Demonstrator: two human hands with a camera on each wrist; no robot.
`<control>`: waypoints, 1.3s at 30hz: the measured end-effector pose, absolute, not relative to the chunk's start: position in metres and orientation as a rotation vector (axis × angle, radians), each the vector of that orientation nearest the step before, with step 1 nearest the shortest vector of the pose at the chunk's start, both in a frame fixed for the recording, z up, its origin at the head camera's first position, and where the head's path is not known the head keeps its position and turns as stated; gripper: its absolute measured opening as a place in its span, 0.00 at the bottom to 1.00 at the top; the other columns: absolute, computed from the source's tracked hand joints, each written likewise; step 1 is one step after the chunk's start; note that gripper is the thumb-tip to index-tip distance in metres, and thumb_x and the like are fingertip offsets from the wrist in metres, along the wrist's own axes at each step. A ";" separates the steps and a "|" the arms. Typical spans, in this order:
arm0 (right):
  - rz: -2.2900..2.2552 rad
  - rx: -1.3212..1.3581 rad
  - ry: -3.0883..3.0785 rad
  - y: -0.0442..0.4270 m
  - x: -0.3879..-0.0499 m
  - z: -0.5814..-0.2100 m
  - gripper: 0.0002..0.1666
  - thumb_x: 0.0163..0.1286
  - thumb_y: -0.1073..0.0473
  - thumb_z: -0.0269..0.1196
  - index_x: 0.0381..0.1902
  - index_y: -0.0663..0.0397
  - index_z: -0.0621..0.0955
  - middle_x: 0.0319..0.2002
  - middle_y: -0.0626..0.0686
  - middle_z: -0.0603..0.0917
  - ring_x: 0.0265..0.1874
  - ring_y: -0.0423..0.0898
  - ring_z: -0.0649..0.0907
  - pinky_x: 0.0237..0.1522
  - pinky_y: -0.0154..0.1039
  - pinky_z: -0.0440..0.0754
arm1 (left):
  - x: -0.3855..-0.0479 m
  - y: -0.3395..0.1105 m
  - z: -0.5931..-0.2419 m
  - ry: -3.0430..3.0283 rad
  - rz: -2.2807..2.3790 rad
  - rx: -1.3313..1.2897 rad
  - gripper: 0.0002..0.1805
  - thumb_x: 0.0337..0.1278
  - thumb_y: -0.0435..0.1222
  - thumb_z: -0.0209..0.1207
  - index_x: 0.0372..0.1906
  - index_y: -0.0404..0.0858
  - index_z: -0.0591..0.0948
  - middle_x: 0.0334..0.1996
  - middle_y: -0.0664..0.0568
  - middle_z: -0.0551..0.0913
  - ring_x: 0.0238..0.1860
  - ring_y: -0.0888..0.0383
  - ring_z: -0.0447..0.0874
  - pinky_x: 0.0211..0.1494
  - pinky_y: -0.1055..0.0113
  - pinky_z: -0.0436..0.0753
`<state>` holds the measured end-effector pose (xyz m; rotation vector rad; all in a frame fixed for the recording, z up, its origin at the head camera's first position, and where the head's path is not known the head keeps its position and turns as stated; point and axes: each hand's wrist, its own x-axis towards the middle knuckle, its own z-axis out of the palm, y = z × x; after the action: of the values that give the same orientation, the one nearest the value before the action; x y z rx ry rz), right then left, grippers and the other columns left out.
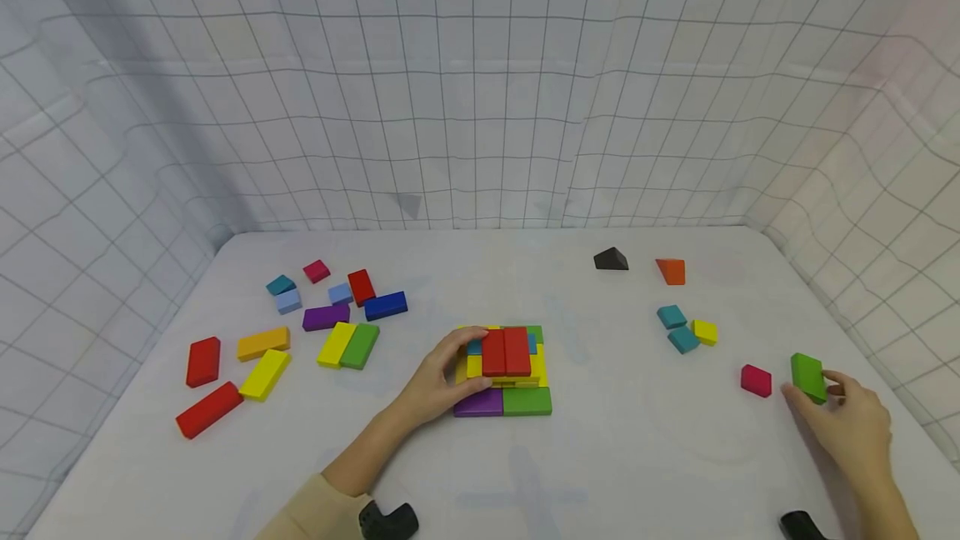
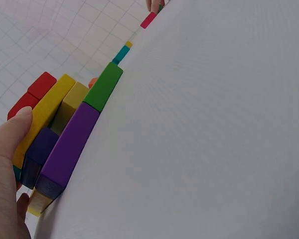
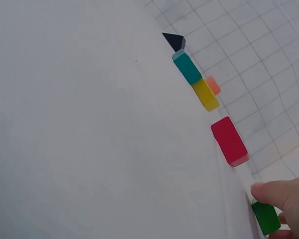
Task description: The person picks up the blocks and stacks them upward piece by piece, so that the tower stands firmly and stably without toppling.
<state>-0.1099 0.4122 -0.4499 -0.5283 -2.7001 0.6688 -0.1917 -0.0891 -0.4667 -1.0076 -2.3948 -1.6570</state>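
A layered stack of coloured blocks [image 1: 536, 365] stands mid-table, with two red blocks [image 1: 506, 352] lying side by side on top. Purple [image 2: 72, 144] and green blocks form its near bottom edge. My left hand [image 1: 433, 379] holds the stack from its left side, thumb at the near face and fingers at the far side; some fingertips are hidden. Far to the right, my right hand [image 1: 855, 426] pinches a green block [image 1: 807, 377] between thumb and fingers. Whether that block touches the table cannot be told. A crimson block [image 1: 756, 381] lies just left of it.
Two teal blocks [image 1: 683, 339] and a yellow one [image 1: 704, 332] lie right of the stack. Behind them are a black wedge [image 1: 611, 259] and an orange wedge [image 1: 672, 272]. Several loose blocks, including a blue one [image 1: 386, 306], spread over the left. Gridded white curtains [image 1: 495, 107] surround the table.
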 end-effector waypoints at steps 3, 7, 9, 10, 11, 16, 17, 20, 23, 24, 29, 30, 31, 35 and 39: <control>0.654 -0.560 -2.673 0.411 -0.112 -0.451 0.31 0.61 0.55 0.60 0.52 0.76 0.68 0.42 0.76 0.72 0.40 0.67 0.69 0.36 0.56 0.62 | -0.191 -0.089 -0.465 -2.416 -1.645 -0.988 0.32 0.50 0.33 0.64 0.62 0.45 0.66 0.61 0.52 0.68 0.62 0.56 0.63 0.66 0.56 0.63; 0.686 -0.636 -2.657 0.411 -0.113 -0.450 0.27 0.60 0.61 0.59 0.51 0.77 0.69 0.41 0.76 0.72 0.40 0.65 0.70 0.33 0.50 0.63 | -0.191 -0.087 -0.465 -2.428 -1.631 -0.968 0.33 0.48 0.29 0.64 0.62 0.39 0.66 0.60 0.47 0.68 0.62 0.52 0.64 0.66 0.55 0.63; 0.710 -0.669 -2.644 0.410 -0.113 -0.447 0.26 0.60 0.61 0.59 0.50 0.78 0.70 0.41 0.76 0.72 0.39 0.64 0.71 0.32 0.47 0.64 | -0.190 -0.086 -0.465 -2.423 -1.639 -0.961 0.33 0.47 0.27 0.63 0.61 0.36 0.66 0.60 0.44 0.69 0.61 0.50 0.64 0.66 0.54 0.63; 0.714 -0.683 -2.638 0.409 -0.114 -0.446 0.26 0.60 0.62 0.59 0.50 0.78 0.71 0.41 0.75 0.73 0.38 0.64 0.72 0.31 0.45 0.65 | -0.190 -0.086 -0.465 -2.417 -1.643 -0.962 0.32 0.47 0.26 0.63 0.61 0.35 0.66 0.60 0.43 0.68 0.61 0.49 0.64 0.66 0.54 0.62; 0.721 -0.694 -2.629 0.409 -0.115 -0.444 0.25 0.59 0.62 0.58 0.50 0.77 0.71 0.41 0.75 0.73 0.38 0.63 0.73 0.30 0.43 0.65 | -0.190 -0.086 -0.465 -2.417 -1.648 -0.961 0.32 0.47 0.26 0.63 0.61 0.35 0.66 0.60 0.43 0.68 0.61 0.49 0.64 0.66 0.54 0.62; 0.745 -0.580 -2.541 0.394 -0.122 -0.430 0.22 0.59 0.65 0.58 0.49 0.76 0.74 0.40 0.72 0.74 0.33 0.56 0.71 0.30 0.39 0.63 | -0.190 -0.086 -0.466 -2.418 -1.632 -0.990 0.33 0.48 0.29 0.64 0.62 0.40 0.66 0.61 0.49 0.68 0.62 0.54 0.64 0.66 0.60 0.63; 0.755 -0.521 -2.521 0.388 -0.125 -0.427 0.21 0.59 0.66 0.58 0.49 0.74 0.74 0.40 0.70 0.73 0.33 0.50 0.71 0.31 0.38 0.63 | -0.191 -0.087 -0.466 -2.417 -1.634 -0.992 0.33 0.48 0.30 0.64 0.62 0.41 0.66 0.61 0.50 0.68 0.62 0.55 0.63 0.66 0.61 0.63; 0.794 -0.215 -2.470 0.366 -0.137 -0.420 0.20 0.58 0.68 0.61 0.49 0.70 0.75 0.38 0.62 0.73 0.35 0.36 0.68 0.34 0.30 0.64 | -0.191 -0.087 -0.466 -2.407 -1.624 -0.995 0.33 0.48 0.30 0.64 0.62 0.42 0.66 0.61 0.50 0.68 0.62 0.55 0.63 0.66 0.59 0.63; 0.863 0.161 -2.422 0.335 -0.151 -0.414 0.22 0.52 0.73 0.65 0.48 0.68 0.77 0.37 0.57 0.73 0.35 0.30 0.67 0.35 0.23 0.66 | -0.188 -0.086 -0.460 -2.402 -1.610 -0.995 0.33 0.48 0.29 0.64 0.61 0.38 0.66 0.60 0.46 0.68 0.62 0.52 0.64 0.66 0.56 0.63; 0.892 0.279 -2.412 0.323 -0.156 -0.412 0.23 0.50 0.75 0.65 0.47 0.67 0.77 0.36 0.56 0.74 0.36 0.31 0.68 0.35 0.21 0.66 | -0.186 -0.086 -0.456 -2.402 -1.600 -0.998 0.32 0.48 0.28 0.64 0.61 0.36 0.66 0.60 0.44 0.68 0.62 0.50 0.64 0.65 0.55 0.63; 1.020 0.663 -2.450 0.262 -0.177 -0.404 0.26 0.48 0.76 0.67 0.48 0.61 0.78 0.39 0.51 0.76 0.38 0.38 0.72 0.37 0.25 0.72 | -0.176 -0.084 -0.435 -2.415 -1.600 -0.985 0.31 0.48 0.27 0.63 0.60 0.31 0.66 0.59 0.40 0.69 0.61 0.48 0.64 0.65 0.52 0.64; 1.042 0.712 -2.465 0.250 -0.181 -0.404 0.25 0.50 0.74 0.67 0.49 0.60 0.78 0.39 0.50 0.76 0.38 0.38 0.72 0.37 0.26 0.73 | -0.175 -0.084 -0.433 -2.419 -1.604 -0.976 0.31 0.48 0.27 0.63 0.60 0.31 0.67 0.59 0.40 0.69 0.61 0.48 0.64 0.65 0.52 0.64; 1.069 0.760 -2.477 0.239 -0.184 -0.404 0.25 0.51 0.72 0.67 0.49 0.58 0.78 0.40 0.49 0.76 0.38 0.39 0.73 0.38 0.29 0.74 | -0.175 -0.083 -0.432 -2.420 -1.605 -0.975 0.31 0.48 0.27 0.63 0.60 0.31 0.67 0.59 0.40 0.69 0.61 0.48 0.64 0.65 0.53 0.64; 1.174 0.918 -2.500 0.201 -0.195 -0.404 0.23 0.54 0.68 0.67 0.50 0.56 0.78 0.41 0.49 0.77 0.39 0.43 0.74 0.39 0.39 0.77 | -0.174 -0.084 -0.430 -2.434 -1.620 -0.965 0.31 0.48 0.28 0.64 0.60 0.31 0.66 0.59 0.41 0.69 0.61 0.48 0.64 0.66 0.56 0.63; 1.251 1.020 -2.520 0.174 -0.202 -0.406 0.22 0.55 0.67 0.66 0.50 0.56 0.78 0.40 0.48 0.76 0.40 0.49 0.75 0.40 0.46 0.78 | -0.173 -0.084 -0.430 -2.458 -1.636 -0.941 0.33 0.49 0.29 0.64 0.61 0.32 0.65 0.60 0.42 0.69 0.63 0.47 0.63 0.66 0.52 0.61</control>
<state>-0.2024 0.1740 -0.4061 1.0201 -2.5200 1.2507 -0.1733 -0.0841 -0.4298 -0.9407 -2.4582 -1.6356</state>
